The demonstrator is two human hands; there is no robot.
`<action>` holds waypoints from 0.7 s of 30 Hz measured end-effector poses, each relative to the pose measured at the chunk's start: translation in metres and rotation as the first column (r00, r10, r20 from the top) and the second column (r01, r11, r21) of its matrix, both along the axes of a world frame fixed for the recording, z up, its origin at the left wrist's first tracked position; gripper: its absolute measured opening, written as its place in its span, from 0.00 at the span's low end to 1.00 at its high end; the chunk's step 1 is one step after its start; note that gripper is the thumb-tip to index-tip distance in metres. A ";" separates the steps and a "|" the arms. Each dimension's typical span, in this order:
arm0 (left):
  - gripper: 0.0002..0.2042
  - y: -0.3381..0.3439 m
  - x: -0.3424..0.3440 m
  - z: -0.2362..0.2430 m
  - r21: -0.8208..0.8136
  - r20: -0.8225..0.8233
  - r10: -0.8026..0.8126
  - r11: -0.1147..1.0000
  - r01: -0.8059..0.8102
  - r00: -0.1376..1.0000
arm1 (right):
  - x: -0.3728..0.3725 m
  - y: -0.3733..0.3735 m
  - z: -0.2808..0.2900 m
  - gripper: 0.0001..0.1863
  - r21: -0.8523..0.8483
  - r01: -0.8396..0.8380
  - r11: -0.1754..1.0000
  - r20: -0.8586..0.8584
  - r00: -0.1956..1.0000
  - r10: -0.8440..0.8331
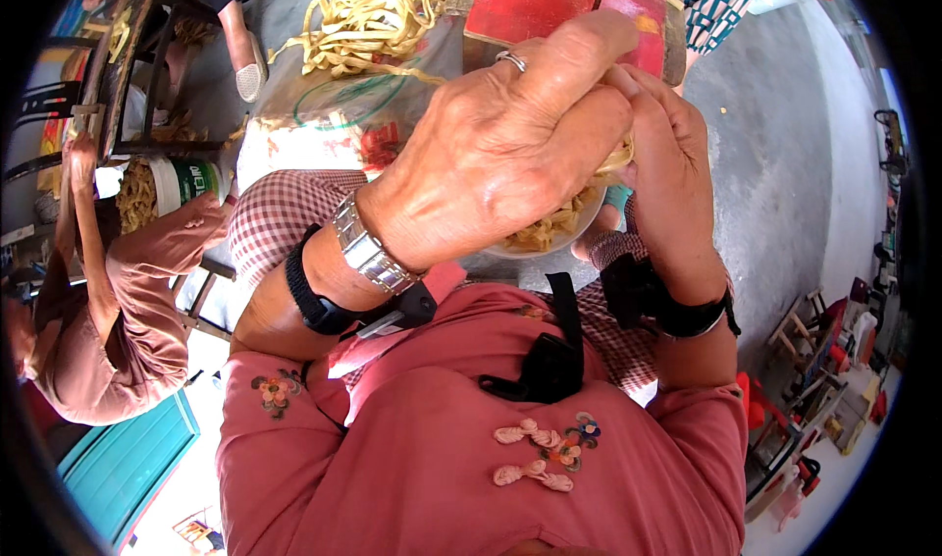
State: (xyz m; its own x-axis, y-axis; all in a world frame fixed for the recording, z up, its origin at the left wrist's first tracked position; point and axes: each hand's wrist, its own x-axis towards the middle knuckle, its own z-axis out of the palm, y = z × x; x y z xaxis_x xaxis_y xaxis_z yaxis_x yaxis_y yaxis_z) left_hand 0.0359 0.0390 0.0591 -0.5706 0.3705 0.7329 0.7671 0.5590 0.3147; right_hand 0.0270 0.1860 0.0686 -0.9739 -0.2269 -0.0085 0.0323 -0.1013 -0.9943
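Left hand [510,144], ring and metal watch on, has its grip closed tight around limp pale-yellow strips [613,158]. Right hand [667,163] pinches the same bunch, just above a round white bowl [549,237] holding more.

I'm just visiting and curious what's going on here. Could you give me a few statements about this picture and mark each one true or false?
1. The left hand wears a ring and a metal wristwatch. True.
2. Both hands are closed on pale yellow strips above a white bowl. True; the right hand meets the left there.
3. The bowl is empty. False: it holds more pale strips.
4. The person wears a blue shirt. False: the top is pink with embroidered flowers.
5. Nobody else is nearby. False: another person sits to the left.
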 end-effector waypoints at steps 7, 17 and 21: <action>0.09 -0.011 -0.003 0.002 0.077 0.238 -0.029 0.997 0.011 0.971 | -0.004 0.011 0.005 0.12 0.117 -0.169 0.979 0.070 0.984 0.161; 0.12 -0.005 -0.008 0.008 0.918 0.392 -0.830 0.383 -0.105 0.397 | -0.004 0.019 -0.016 0.14 0.006 -0.209 0.978 -0.234 0.951 0.204; 0.17 -0.004 -0.010 -0.006 0.597 0.407 -0.465 0.787 0.156 0.786 | -0.003 0.019 -0.024 0.17 -0.107 -0.182 0.977 -0.123 0.978 0.169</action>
State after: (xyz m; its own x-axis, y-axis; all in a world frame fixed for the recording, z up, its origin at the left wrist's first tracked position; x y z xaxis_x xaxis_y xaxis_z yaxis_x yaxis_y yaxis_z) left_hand 0.0262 0.0351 0.0534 -0.8288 0.2594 0.4958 0.5027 -0.0441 0.8633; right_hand 0.0235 0.2048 0.0444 -0.9119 -0.3871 0.1362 -0.0520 -0.2202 -0.9741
